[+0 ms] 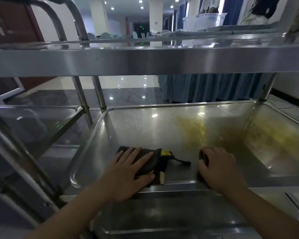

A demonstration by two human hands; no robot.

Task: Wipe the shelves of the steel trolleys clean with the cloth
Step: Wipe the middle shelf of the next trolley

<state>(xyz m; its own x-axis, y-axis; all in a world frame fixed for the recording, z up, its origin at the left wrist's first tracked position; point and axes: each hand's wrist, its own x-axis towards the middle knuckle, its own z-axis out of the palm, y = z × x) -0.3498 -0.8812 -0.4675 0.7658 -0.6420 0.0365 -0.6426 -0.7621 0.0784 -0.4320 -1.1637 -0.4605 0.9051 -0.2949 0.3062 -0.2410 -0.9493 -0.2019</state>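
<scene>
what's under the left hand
The left hand lies flat on a dark cloth with yellow patches, on the middle shelf. The steel directly beneath the cloth is covered, so its state cannot be seen.

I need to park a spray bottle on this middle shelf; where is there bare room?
The far left of the steel tray shelf is bare, beyond the dark cloth with yellow patches under the left hand. The front edge is crowded: the right hand grips a small dark object. Yellowish smears cover the right.
</scene>
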